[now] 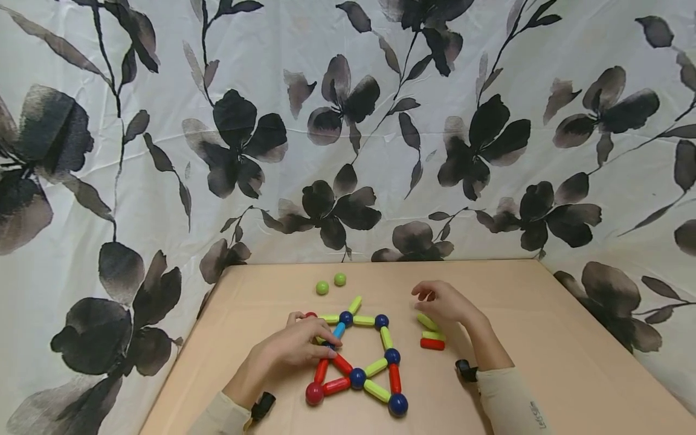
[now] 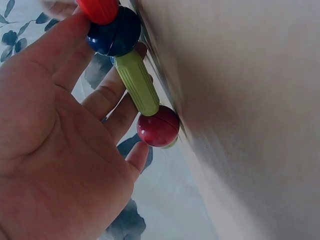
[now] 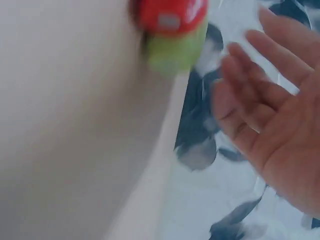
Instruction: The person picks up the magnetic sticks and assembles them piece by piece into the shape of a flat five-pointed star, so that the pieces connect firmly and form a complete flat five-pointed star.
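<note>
On the table lies a flat frame of coloured rods and balls that looks like a magnetic building set. My left hand (image 1: 296, 344) is at its left side, thumb and fingers pinching a blue ball (image 2: 116, 31). From that ball a green rod (image 2: 137, 82) leads to a red ball (image 2: 158, 126), and a red rod (image 1: 342, 364) leads toward a central blue ball (image 1: 357, 378). My right hand (image 1: 446, 302) hovers at the right with loosely bent fingers, holding nothing. Beneath and beside it lie loose green rods (image 1: 427, 321) and a red rod (image 1: 432, 344).
Two loose green balls (image 1: 322, 287) sit toward the back of the table (image 1: 544, 338). A larger red ball (image 1: 314, 394) and a larger blue ball (image 1: 398, 405) form the frame's near corners. A flower-patterned cloth (image 1: 402, 151) hangs behind the table.
</note>
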### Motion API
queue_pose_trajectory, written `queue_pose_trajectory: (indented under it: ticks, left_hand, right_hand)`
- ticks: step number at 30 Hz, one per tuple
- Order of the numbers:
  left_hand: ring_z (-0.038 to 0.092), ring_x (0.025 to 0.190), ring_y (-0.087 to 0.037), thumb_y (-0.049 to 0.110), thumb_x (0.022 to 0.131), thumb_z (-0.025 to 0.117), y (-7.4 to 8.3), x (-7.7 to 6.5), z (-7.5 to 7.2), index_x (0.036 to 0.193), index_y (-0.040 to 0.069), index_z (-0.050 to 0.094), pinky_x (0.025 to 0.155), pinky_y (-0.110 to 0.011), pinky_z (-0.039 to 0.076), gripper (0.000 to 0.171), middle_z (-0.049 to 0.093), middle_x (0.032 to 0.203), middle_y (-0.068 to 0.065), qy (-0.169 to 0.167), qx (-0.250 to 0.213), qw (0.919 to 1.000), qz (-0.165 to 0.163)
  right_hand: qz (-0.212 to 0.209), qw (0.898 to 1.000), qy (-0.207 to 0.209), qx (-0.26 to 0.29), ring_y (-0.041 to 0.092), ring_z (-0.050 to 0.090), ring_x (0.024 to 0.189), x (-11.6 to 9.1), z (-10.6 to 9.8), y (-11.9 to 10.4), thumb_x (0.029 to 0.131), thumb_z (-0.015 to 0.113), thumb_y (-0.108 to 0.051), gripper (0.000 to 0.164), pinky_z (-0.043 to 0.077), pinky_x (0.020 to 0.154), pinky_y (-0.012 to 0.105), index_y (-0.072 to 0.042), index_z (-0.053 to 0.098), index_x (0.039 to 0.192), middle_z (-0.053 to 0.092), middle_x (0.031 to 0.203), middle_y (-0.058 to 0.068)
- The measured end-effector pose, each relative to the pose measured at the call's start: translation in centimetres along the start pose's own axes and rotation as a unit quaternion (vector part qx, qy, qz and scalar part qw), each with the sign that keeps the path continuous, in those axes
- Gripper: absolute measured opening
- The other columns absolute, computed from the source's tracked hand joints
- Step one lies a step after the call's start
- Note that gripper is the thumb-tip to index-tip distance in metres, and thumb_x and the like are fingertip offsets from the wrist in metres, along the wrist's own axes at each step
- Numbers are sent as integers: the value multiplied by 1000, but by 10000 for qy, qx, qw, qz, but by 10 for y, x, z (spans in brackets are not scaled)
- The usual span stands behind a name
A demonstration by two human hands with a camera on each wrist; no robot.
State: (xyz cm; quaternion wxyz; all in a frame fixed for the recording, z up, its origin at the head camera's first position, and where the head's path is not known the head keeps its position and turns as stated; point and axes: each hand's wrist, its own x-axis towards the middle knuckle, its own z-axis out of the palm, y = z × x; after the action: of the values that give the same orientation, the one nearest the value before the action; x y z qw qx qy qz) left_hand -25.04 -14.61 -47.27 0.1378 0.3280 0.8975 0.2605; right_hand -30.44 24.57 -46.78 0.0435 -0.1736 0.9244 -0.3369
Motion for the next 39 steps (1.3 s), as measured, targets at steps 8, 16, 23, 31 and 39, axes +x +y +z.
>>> queue_pose_trajectory:
  ticks: [8, 16, 23, 31, 39]
  left_hand:
    - [56, 109, -5, 43, 95, 74, 0, 0, -1, 115, 31, 81, 108, -63, 13, 24, 70, 108, 16, 19, 86, 9999, 83]
    - [57, 110, -6, 43, 95, 74, 2, 1, -1, 116, 32, 80, 110, -65, 13, 24, 69, 108, 18, 25, 128, 9999, 31]
    - [57, 111, -6, 41, 95, 74, 1, 1, 0, 115, 31, 81, 110, -65, 12, 24, 69, 108, 17, 22, 44, 10000, 27]
    - [57, 114, -8, 41, 95, 74, 1, -1, 1, 115, 30, 81, 110, -64, 11, 24, 69, 109, 18, 28, -29, 10000, 30]
    - [57, 114, -7, 41, 95, 75, 0, -1, 0, 115, 31, 81, 109, -64, 12, 23, 69, 109, 19, 31, -19, 10000, 41]
  right_hand:
    - [320, 9972, -664, 120, 22, 57, 87, -9, 2, 17, 88, 82, -10, 28, 52, 73, 30, -9, 73, 114, 64, 94, 6]
    - [488, 9962, -711, -70, 22, 56, 85, -9, 7, 12, 88, 80, -3, 22, 53, 72, 32, -11, 72, 107, 63, 92, 4]
    - [477, 9985, -258, 69, 23, 56, 91, -6, 8, 9, 94, 70, -2, 24, 53, 78, 34, -8, 71, 117, 62, 98, 5]
    - [-265, 9966, 561, 540, 21, 58, 90, 11, 12, -6, 96, 72, -5, 25, 52, 77, 27, -2, 69, 120, 66, 100, 7]
    - [-158, 9883, 420, 1456, 21, 65, 82, 29, 28, -33, 95, 70, -1, 26, 59, 73, 30, 2, 67, 121, 69, 99, 12]
